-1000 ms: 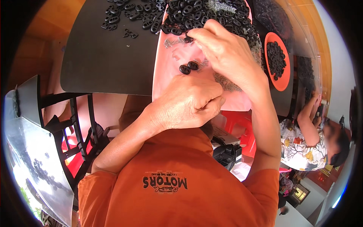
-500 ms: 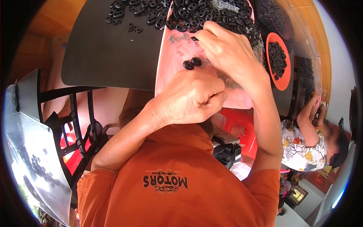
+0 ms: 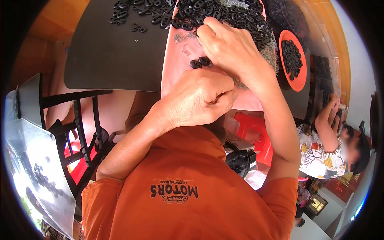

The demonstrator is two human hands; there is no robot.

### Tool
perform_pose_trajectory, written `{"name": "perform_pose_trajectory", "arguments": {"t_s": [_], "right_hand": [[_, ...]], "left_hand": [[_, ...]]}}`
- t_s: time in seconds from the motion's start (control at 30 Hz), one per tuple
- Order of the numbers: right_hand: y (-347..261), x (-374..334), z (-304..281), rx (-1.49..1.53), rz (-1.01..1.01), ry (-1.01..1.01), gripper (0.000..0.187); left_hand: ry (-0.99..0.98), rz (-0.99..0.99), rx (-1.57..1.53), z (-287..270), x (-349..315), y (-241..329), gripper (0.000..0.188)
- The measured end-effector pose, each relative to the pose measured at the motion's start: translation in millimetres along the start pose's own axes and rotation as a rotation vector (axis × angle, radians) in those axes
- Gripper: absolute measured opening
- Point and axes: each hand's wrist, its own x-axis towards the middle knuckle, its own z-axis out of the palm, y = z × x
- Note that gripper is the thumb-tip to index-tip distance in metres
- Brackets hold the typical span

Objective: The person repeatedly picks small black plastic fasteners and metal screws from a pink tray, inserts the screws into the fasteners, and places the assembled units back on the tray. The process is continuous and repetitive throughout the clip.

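R hand [image 3: 230, 48] no longer showed the blk pc at its fingertips, so couldn't tell its grip, while L hand [image 3: 202, 96] stayed curled shut, contents hidden, w/ 2 blk cord locks [image 3: 204, 61] on pink tray [image 3: 174, 60] just beyond its knuckles.

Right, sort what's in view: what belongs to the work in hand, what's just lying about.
Apparently in use:
left hand
right hand
long pink tray
small black oval two-holed pieces
tiny clear-looking pieces
round orange bowl

Apparently just lying about:
red plastic stool
black slatted chair
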Motion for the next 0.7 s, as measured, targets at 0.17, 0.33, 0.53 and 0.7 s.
{"name": "perform_pose_trajectory", "arguments": {"t_s": [0.17, 0.33, 0.53, 0.7], "right_hand": [[3.6, -1.0, -2.1, 0.118, 0.052, 0.003, 0.009], [11.5, -30.6, -30.8, 0.662, 0.194, 0.046, 0.005], [-3.9, -63.7, -62.9, 1.022, 0.377, -0.094, 0.005], [-11.0, -71.0, -57.6, 1.032, 0.3, -0.054, 0.01]], "left_hand": [[0.004, 0.021, -0.02, -0.2, 0.4, -1.6, 0.018], [0.025, 0.018, -0.097, 0.0, 0.0, -4.7, 0.017], [0.154, -0.287, -0.208, -5.0, 2.1, 12.1, 0.011], [0.157, -0.204, -0.214, -0.8, 2.4, 5.2, 0.009]]}}
